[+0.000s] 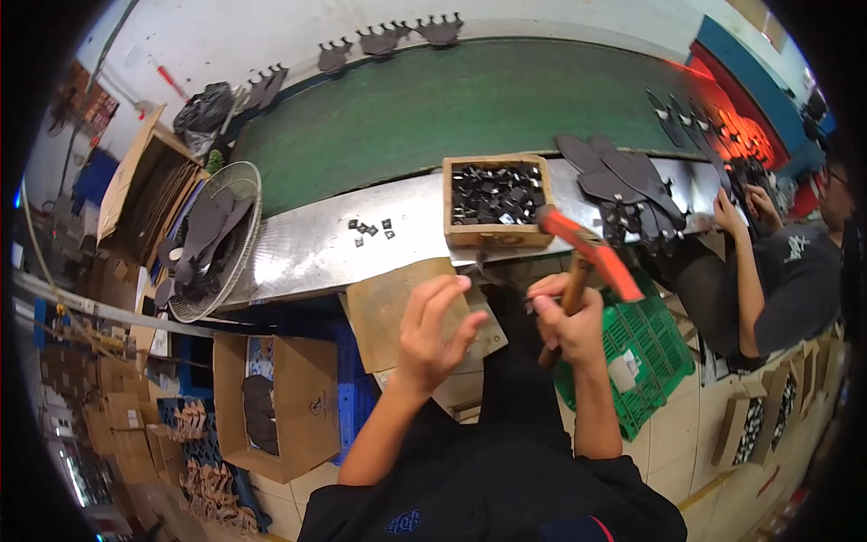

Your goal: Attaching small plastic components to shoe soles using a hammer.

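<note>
My right hand (571,321) is closed around the wooden handle of a hammer (596,255) with an orange-red head, raised over my lap. Something small and dark shows at its fingertips, too small to make out. Held up over a tan board (384,303) at the table's front edge, my left hand (432,334) has its fingers apart and nothing in them. Beyond both hands, a wooden box (501,238) full of small black square pieces stands on the metal tabletop (307,244). Several loose black pieces (369,230) lie to the left of this box.
Dark shoe soles (623,176) are piled right of the box, near a co-worker (777,262). A green belt (406,117) runs behind. At left stand a wire basket (255,226) of soles and a cardboard box (307,406). A green crate (650,361) sits low at right.
</note>
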